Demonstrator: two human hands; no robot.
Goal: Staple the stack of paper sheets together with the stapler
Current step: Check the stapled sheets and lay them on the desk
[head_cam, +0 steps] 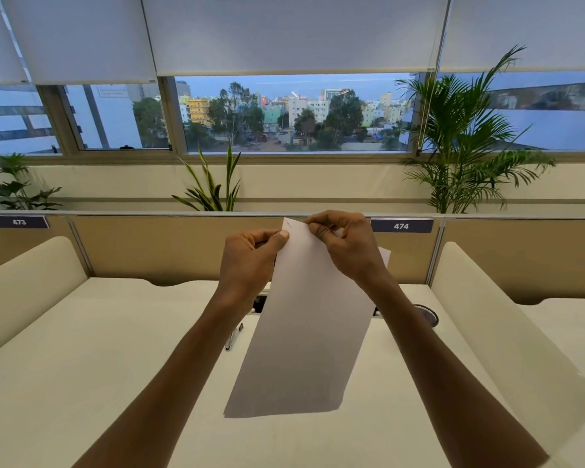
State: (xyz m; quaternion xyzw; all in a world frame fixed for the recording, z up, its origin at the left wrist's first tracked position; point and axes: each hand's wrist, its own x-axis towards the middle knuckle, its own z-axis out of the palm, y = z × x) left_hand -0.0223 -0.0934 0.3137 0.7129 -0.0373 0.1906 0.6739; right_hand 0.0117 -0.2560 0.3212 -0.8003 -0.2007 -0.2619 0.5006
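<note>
I hold a white stack of paper sheets (304, 332) up in the air above the desk, tilted toward me. My left hand (247, 265) pinches its upper left edge with thumb and fingers. My right hand (345, 244) pinches the top corner, where a small staple mark shows. The stapler (234, 336), slim and silver-black, lies on the desk to the left of the sheets, below my left wrist, with neither hand on it.
The cream desk (98, 349) has curved side dividers (507, 319) left and right and a tan partition (169, 244) at the back. A dark round cable grommet (428, 314) sits behind my right forearm. Potted plants stand beyond the partition.
</note>
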